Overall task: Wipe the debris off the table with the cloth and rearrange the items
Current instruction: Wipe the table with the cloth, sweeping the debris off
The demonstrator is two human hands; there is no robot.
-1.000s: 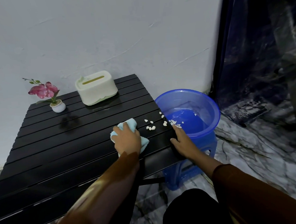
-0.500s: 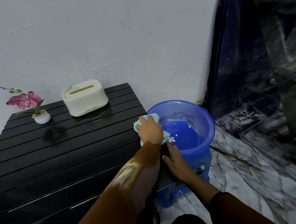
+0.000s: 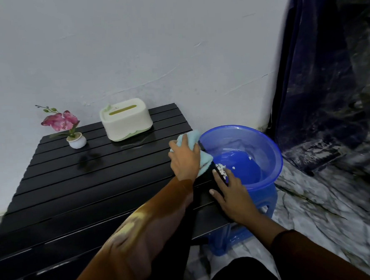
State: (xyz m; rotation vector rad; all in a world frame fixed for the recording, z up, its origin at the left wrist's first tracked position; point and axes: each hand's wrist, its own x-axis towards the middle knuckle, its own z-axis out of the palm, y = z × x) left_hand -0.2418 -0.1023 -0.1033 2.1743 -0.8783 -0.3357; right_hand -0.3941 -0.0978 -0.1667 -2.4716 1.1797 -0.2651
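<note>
Our left hand (image 3: 184, 160) presses the cloth (image 3: 194, 153) at the desk (image 3: 91, 188) edge, fingers closed on it; soft and limp, it wants bunching. Our right hand (image 3: 231, 194) lies open beside light, loose debris (image 3: 221, 170) by the basin (image 3: 271, 154).

Left hand (image 3: 185, 159) palm-down with fingers curled, right hand (image 3: 231, 193) flat, fingers extended, arms outstretched

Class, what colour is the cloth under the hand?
Light blue cloth, seen in the head view.
</note>
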